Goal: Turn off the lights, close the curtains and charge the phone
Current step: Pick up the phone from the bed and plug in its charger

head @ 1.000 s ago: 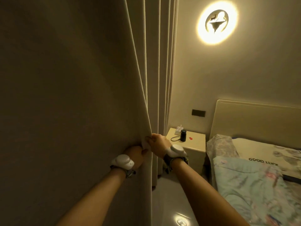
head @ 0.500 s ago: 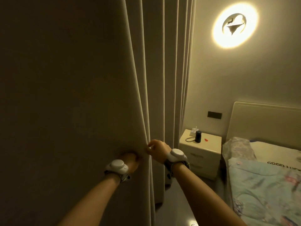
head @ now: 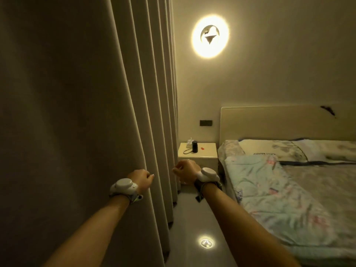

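Both hands have let go of the curtain [head: 81, 112], which hangs drawn at left. Left hand [head: 141, 179] rests loosely curled against its fold; right hand [head: 186, 171] hovers apart, fingers curled, empty, before the nightstand [head: 206, 153].

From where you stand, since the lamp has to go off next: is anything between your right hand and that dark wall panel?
Nothing visible blocks it. The right hand hangs free beside the curtain; the nightstand stands beneath the dark wall panel, so reach over it.
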Demonstrator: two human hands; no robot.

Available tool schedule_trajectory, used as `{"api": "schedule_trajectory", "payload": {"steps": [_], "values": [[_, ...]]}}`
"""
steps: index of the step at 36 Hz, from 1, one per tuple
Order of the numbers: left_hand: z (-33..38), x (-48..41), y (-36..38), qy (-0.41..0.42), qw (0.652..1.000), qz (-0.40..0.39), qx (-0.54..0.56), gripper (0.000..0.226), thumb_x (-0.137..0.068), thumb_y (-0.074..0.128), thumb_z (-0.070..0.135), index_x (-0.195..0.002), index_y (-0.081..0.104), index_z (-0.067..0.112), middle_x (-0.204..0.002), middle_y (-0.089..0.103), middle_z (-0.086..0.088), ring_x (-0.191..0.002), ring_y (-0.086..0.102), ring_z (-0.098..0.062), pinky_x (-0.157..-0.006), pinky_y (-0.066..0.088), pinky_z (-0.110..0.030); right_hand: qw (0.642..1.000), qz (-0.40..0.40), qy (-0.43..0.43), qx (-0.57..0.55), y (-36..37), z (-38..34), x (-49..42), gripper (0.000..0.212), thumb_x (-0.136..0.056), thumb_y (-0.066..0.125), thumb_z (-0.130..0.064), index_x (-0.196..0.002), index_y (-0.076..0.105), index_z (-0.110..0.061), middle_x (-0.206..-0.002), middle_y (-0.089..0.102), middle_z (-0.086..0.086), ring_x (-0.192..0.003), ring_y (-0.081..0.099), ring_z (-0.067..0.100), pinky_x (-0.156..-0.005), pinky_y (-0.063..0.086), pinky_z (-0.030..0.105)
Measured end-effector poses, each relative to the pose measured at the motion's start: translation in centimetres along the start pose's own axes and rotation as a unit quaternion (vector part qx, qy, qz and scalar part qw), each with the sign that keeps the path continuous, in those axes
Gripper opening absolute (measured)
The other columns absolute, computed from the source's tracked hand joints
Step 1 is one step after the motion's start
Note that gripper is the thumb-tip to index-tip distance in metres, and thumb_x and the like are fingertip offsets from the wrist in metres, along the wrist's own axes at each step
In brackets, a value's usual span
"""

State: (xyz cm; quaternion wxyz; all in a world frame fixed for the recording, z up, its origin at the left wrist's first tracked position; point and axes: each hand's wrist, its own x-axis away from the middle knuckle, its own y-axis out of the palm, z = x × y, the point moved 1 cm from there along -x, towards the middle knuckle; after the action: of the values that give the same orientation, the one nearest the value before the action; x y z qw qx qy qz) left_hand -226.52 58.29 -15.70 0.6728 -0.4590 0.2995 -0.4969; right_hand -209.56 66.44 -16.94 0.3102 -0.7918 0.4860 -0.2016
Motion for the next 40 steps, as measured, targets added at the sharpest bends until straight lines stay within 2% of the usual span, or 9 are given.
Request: {"api": "schedule_trajectory", "payload": {"steps": [3,7,13,16,20,27,31,34,40], "values": [[0.7,3.2,0.7,0.063,0.998,-0.009,0.024,0.033,-0.097,0.039,0.031,-0.07,0.051,0.017,-0.068,0.049,0.0,-0.067,0.051,-0.016,-0.071,0.044,-0.03,0.998,0.047,0.028,-0.015,0.0,-0.4,6.4,0.014,-0.088,0.056,-0.04,-0.086,0.056,-0.027,-0.095,0.063,0.004,-0.086,0.064,0.019,-0.083,0.056,0.036],[2.2,6.7,1.3,0.13,0.991,-0.014,0.043,0.025,-0.097,0.042,0.027,-0.092,0.059,0.01,-0.077,0.058,-0.006,-0.071,0.057,-0.022,-0.077,0.052,-0.038,0.995,0.066,0.073,-0.001,0.0,0.1,12.1,0.018,-0.09,0.054,-0.037,-0.088,0.058,-0.02,-0.092,0.064,0.006,-0.085,0.065,0.021,-0.077,0.054,0.032],[7.8,11.5,3.7,0.202,0.969,-0.049,0.133,0.027,-0.095,0.048,0.022,-0.107,0.06,0.0,-0.101,0.065,-0.02,-0.083,0.058,-0.025,-0.077,0.05,-0.036,0.983,0.127,0.131,-0.02,-2.3,0.9,22.2,0.031,-0.093,0.052,-0.031,-0.105,0.065,-0.005,-0.105,0.069,0.017,-0.095,0.067,0.03,-0.089,0.054,0.042],[11.3,14.3,5.2,0.223,0.951,-0.065,0.206,0.028,-0.094,0.05,0.017,-0.109,0.059,-0.005,-0.105,0.063,-0.028,-0.082,0.053,-0.025,-0.074,0.047,-0.033,0.976,0.159,0.144,-0.03,-3.8,1.8,26.3,0.031,-0.094,0.053,-0.03,-0.105,0.065,-0.004,-0.102,0.07,0.019,-0.082,0.066,0.025,-0.077,0.054,0.035],[15.4,18.3,7.6,0.273,0.927,-0.141,0.215,0.03,-0.096,0.047,0.02,-0.115,0.056,-0.001,-0.095,0.059,-0.016,-0.081,0.056,-0.023,-0.056,0.044,-0.019,0.962,0.215,0.164,-0.036,-5.8,3.5,32.6,0.032,-0.094,0.053,-0.028,-0.101,0.067,0.0,-0.098,0.072,0.021,-0.072,0.063,0.021,-0.064,0.053,0.029],[24.6,28.5,13.0,0.319,0.883,-0.249,0.239,0.03,-0.095,0.048,0.02,-0.11,0.059,-0.003,-0.088,0.061,-0.015,-0.072,0.057,-0.026,-0.058,0.049,-0.028,0.922,0.306,0.236,-0.034,-9.0,7.2,48.5,0.035,-0.094,0.052,-0.029,-0.1,0.067,0.002,-0.075,0.069,0.008,-0.05,0.061,0.004,-0.059,0.053,0.025],[29.0,36.8,16.6,0.342,0.858,-0.301,0.236,0.027,-0.094,0.05,0.02,-0.104,0.062,-0.002,-0.078,0.063,-0.01,-0.065,0.057,-0.023,-0.062,0.054,-0.033,0.89,0.358,0.281,-0.03,-9.4,9.3,59.1,0.037,-0.096,0.048,-0.028,-0.099,0.065,0.005,-0.094,0.07,0.023,-0.067,0.063,0.023,-0.059,0.05,0.028],[31.0,42.8,18.5,0.352,0.843,-0.335,0.23,0.022,-0.095,0.048,0.019,-0.098,0.06,0.002,-0.091,0.062,-0.014,-0.065,0.056,-0.021,-0.062,0.054,-0.034,0.873,0.369,0.317,-0.036,-8.9,10.5,65.9,0.035,-0.096,0.047,-0.03,-0.097,0.066,-0.001,-0.087,0.07,0.013,-0.06,0.058,0.01,-0.058,0.048,0.022],[34.1,54.3,22.3,0.393,0.797,-0.398,0.226,0.017,-0.096,0.047,0.019,-0.093,0.057,0.006,-0.083,0.058,-0.008,-0.067,0.055,-0.019,-0.056,0.048,-0.027,0.835,0.398,0.376,-0.059,-8.0,12.6,78.7,0.029,-0.096,0.046,-0.033,-0.084,0.063,-0.013,-0.07,0.061,-0.003,-0.062,0.058,0.01,-0.061,0.049,0.025]]}}
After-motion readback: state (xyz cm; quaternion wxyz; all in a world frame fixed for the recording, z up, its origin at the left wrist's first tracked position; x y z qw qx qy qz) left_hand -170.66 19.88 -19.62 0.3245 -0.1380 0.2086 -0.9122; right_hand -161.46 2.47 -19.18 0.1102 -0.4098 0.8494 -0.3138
